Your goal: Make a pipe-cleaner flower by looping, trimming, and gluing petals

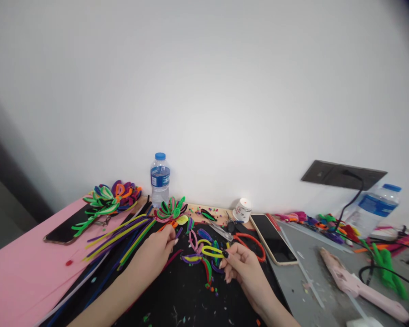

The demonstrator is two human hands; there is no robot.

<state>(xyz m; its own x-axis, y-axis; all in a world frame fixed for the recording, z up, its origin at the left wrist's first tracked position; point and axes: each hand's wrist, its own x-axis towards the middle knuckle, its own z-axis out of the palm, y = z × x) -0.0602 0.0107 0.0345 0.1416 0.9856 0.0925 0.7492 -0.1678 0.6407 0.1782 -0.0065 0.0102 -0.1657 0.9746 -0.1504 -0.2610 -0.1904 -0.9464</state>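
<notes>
Left hand (160, 250) pinches an orange pipe cleaner (172, 224) left of the scissors (240, 237); right hand (240, 265) pinches a yellow loop (211, 251) below them.

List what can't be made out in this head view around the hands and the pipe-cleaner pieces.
- Left hand: its fingertips cover whatever piece it touches near the orange loop.
- Right hand: pinches the yellow loop; the loop's end is hidden under the fingers.
- Water bottle label: too small to read.
- Pink glue gun: cut off by the bottom edge.
- Second bottle: blurred near the right edge.
</notes>
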